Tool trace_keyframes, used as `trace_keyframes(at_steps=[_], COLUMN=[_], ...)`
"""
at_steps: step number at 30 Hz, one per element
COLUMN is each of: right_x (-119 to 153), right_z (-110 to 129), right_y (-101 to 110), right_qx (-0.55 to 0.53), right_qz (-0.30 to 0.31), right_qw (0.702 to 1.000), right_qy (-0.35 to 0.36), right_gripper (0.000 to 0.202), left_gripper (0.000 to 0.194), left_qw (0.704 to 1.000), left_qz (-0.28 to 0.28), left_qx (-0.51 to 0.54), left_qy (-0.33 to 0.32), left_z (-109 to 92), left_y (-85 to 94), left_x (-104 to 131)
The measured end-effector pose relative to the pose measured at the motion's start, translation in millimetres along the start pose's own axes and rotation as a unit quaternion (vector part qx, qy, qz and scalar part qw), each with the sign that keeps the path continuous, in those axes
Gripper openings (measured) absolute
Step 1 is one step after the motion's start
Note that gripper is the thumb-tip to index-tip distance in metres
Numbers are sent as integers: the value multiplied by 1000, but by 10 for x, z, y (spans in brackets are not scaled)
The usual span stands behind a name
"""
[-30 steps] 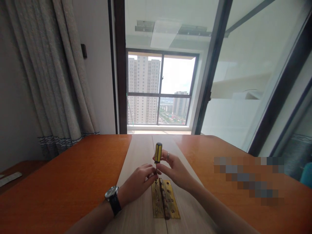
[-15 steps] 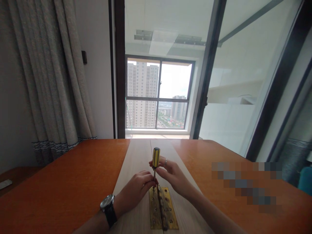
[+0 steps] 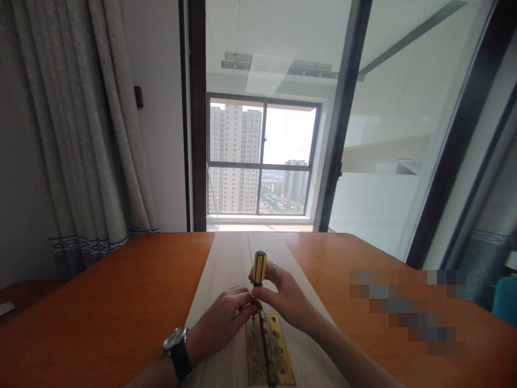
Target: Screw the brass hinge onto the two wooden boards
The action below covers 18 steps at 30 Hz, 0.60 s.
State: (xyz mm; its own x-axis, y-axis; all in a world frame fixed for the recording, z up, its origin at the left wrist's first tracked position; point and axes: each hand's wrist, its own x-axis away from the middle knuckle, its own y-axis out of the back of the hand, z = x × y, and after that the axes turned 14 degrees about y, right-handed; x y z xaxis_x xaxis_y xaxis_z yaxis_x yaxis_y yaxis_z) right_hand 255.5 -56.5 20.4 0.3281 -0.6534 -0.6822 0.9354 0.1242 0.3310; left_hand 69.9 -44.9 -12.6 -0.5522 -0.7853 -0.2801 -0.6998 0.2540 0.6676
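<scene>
A screwdriver (image 3: pixel 259 268) with a yellow and black handle stands nearly upright over the far left corner of a brass hinge (image 3: pixel 278 345). My right hand (image 3: pixel 285 288), a ring on one finger, is closed around the handle's lower part. Beside the shaft, my left hand (image 3: pixel 228 312) pinches with thumb and fingers near the screwdriver's tip; the shaft is mostly hidden there. The hinge lies opened flat across the seam of two pale wooden boards (image 3: pixel 226 258), with several screw holes along both leaves. Whether a screw sits under the tip I cannot tell. A watch (image 3: pixel 176 339) is on my left wrist.
The boards lie on an orange-brown wooden table (image 3: pixel 153 280). On its right side is a blurred-out patch (image 3: pixel 404 304). Beyond the far edge stand a framed glass door (image 3: pixel 343 134) and a window. A grey curtain (image 3: pixel 89 134) hangs at the left.
The screwdriver's handle sits a little lower in the picture and tilts slightly more to the right. My right hand has shifted with it; the left stays by the tip.
</scene>
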Motion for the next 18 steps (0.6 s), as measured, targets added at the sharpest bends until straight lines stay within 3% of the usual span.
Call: trace_keyframes(at_steps=[9,18], right_x=[-10,-13], right_z=[100,36], right_y=[53,27], right_qx=[-14,-8], right_qz=[21,6], right_qw=[999,1000], right_qy=[36,12], right_gripper=[23,8], left_gripper=[25,23], left_qw=[1000,1000], left_qz=[1,-1], left_qx=[-3,-3], left_qy=[5,6], left_z=[-21,-7], left_y=[-4,-10], left_x=[-2,2])
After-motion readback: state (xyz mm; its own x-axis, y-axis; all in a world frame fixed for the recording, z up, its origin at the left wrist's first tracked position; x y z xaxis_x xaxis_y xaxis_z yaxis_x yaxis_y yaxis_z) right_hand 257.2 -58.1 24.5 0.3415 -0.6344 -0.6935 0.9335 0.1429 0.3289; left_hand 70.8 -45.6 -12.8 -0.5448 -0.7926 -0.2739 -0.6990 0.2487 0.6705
